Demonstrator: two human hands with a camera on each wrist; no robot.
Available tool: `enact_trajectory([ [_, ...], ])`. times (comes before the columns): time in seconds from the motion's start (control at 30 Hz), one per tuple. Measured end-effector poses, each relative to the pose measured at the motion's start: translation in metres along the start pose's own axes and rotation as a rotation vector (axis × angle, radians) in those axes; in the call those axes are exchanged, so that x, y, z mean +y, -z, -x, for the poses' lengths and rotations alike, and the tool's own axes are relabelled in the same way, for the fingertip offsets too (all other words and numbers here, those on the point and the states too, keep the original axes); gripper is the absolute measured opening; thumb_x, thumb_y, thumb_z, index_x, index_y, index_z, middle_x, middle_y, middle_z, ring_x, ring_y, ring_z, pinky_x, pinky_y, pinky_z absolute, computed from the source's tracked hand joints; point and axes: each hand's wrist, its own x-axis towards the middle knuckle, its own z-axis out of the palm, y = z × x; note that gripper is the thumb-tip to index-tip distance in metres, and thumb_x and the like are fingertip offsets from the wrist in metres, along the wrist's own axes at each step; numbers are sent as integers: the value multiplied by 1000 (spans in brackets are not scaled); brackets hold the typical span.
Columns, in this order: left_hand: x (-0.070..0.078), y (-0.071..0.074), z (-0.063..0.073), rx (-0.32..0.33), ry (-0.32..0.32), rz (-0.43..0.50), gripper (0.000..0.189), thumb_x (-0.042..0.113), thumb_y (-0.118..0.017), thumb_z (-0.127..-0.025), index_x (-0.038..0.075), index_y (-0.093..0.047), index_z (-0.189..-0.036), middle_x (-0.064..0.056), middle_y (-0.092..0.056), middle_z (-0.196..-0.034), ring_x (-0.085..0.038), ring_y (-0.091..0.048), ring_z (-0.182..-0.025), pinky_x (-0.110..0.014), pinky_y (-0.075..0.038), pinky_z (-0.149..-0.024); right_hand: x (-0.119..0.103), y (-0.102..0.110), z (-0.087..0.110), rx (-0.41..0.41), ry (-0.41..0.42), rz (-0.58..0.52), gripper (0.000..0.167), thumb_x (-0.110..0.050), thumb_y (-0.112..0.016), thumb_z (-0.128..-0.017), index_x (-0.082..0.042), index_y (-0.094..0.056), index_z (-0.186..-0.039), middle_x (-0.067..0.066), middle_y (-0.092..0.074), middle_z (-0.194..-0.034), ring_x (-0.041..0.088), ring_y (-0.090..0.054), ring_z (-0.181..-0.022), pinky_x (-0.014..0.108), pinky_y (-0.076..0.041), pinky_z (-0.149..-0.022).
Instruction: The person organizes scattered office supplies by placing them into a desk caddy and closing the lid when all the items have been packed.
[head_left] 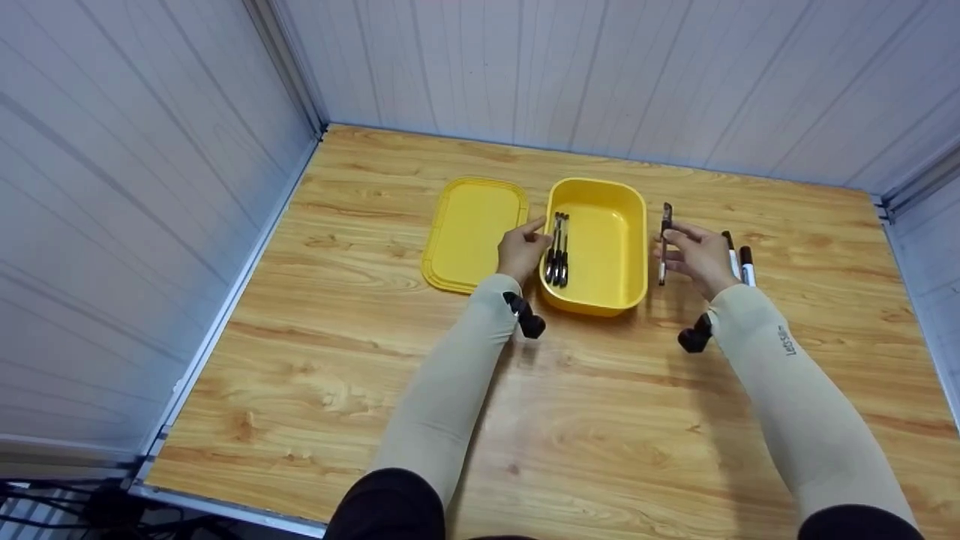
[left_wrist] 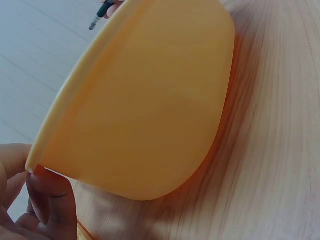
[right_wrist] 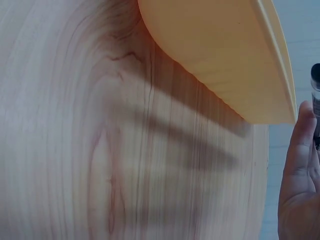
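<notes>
My left hand (head_left: 520,251) pinches the left rim of a yellow plastic box (head_left: 607,289), thumb and fingers on either side of the wall in the left wrist view. Inside that box three black-and-clear pens (head_left: 557,251) lie side by side along the left wall. Just right of the box, my right hand (head_left: 697,255) holds another pen (head_left: 664,244) raised above the table, its length running front to back. Only the end of this pen (right_wrist: 316,82) shows in the right wrist view, at the right edge.
A yellow lid (head_left: 476,236) lies flat to the left of the box. Partly behind the right hand are two white markers (head_left: 748,266) with black caps. The wooden table (head_left: 360,375) is bordered by pale panel walls (head_left: 480,67) at the back and sides.
</notes>
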Motion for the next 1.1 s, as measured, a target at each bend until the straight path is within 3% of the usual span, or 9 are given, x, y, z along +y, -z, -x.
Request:
enact_trajectory([
  [0.17, 1, 1, 1, -11, -10, 7, 41, 13, -65, -94, 17, -61, -135, -8, -70, -102, -11, -59, -84, -19, -48, -70, 6, -2, -7, 4, 4, 27, 60, -26, -59, -98, -8, -37, -152, 6, -68, -122, 12, -73, -85, 22, -57, -72],
  [0.4, 1, 1, 2, -14, 14, -5, 42, 14, -65, -94, 18, -61, -136, -7, -70, -104, -12, -61, -88, -21, -51, -75, 5, -10, -6, -9, -17, 20, 56, -24, -58, -99, -8, -40, -150, 0, -69, -108, 13, -72, -83, 26, -58, -77],
  [0.77, -1, 0, 0, -10, -4, -20, 41, 14, -66, -94, 16, -62, -134, -9, -71, -103, -15, -63, -91, -21, -52, -77, -4, -21, 0, -32, -56, -3, 52, -19, -56, -100, -7, -43, -149, -1, -72, -103, 13, -73, -82, 25, -58, -74],
  [1.1, 0, 1, 0, -12, -4, -5, 42, 14, -65, -94, 16, -61, -135, -9, -71, -103, -15, -62, -90, -21, -52, -77, 1, -25, -10, -45, -25, 11, 55, -22, -58, -99, -7, -41, -150, -3, -72, -101, 12, -72, -81, 24, -58, -72],
])
